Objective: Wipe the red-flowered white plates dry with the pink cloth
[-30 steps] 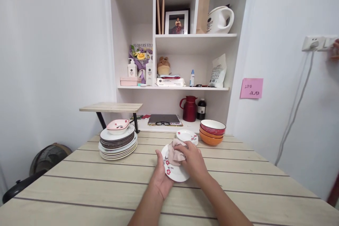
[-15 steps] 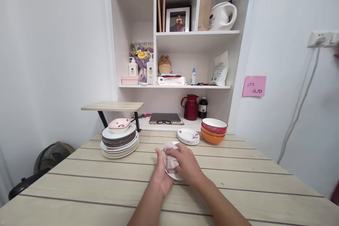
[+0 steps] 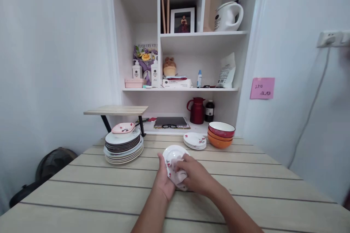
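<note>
A small white plate point(image 3: 172, 152) with red flowers is tilted up above the middle of the table. My left hand point(image 3: 164, 182) holds it from the left, thumb at the rim and the other fingers hidden beneath. My right hand point(image 3: 197, 175) is closed round a crumpled pale pink cloth point(image 3: 177, 175) and presses it on the plate's lower right part. Just beyond stands a short stack of similar flowered plates point(image 3: 194, 139).
At the left is a tall stack of plates point(image 3: 123, 149) topped by a pink square bowl point(image 3: 123, 128), beside a small raised stand point(image 3: 116, 110). Stacked red and orange bowls point(image 3: 220, 140) stand right. Behind are a laptop point(image 3: 171, 121) and a red jug point(image 3: 197, 111) under shelves.
My right hand has moved the cloth down across the plate, baring its upper part and flowers. My left hand has shifted slightly left and still holds the plate.
</note>
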